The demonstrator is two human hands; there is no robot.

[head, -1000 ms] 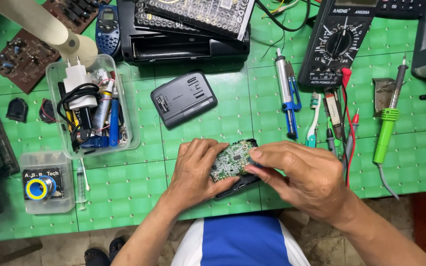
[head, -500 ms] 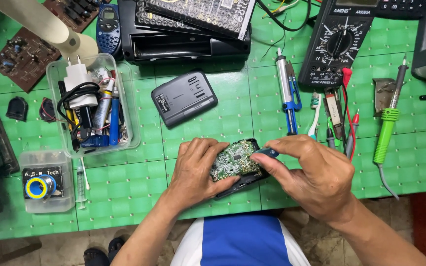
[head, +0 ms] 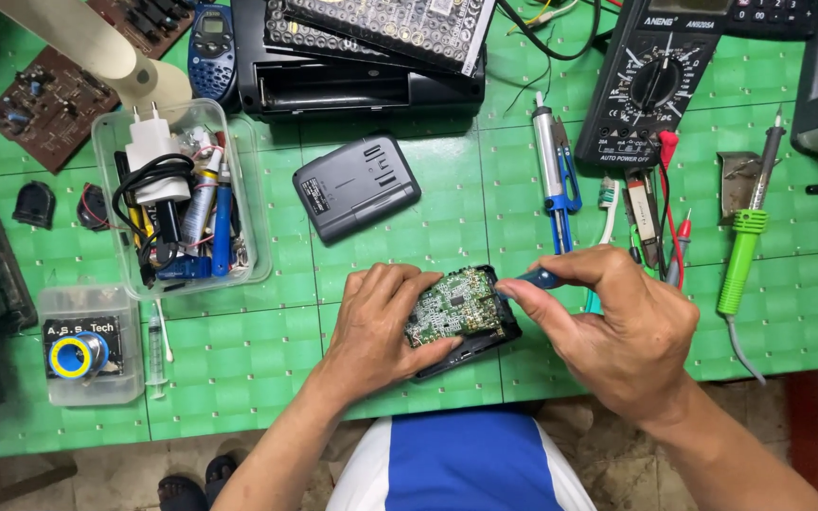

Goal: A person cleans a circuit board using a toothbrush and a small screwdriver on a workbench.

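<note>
two hands work at the near edge of the green mat (head: pixel 239 360): our left hand (head: pixel 376 326) cradles one small black device (head: pixel 471 345) with a green circuit board (head: pixel 452 305) showing on top, fingers curled round its left side, tilted up off the mat. our right hand (head: pixel 617 331) pinches one blue-handled tool (head: pixel 539 278), its tip touching the board's right edge; we cannot tell what kind of tip it has. behind the hands we count one grey charger-like block (head: pixel 356 186), one blue solder sucker (head: pixel 551 175), one multimeter (head: pixel 660 85) with red and black probes, and one green-handled soldering iron (head: pixel 745 246). to the left stand two clear plastic boxes: one (head: pixel 106 189) crammed with cables, a white plug and batteries, one smaller box (head: pixel 78 345) holding a solder reel. one syringe (head: pixel 154 355) lies just beside that smaller box.
</note>
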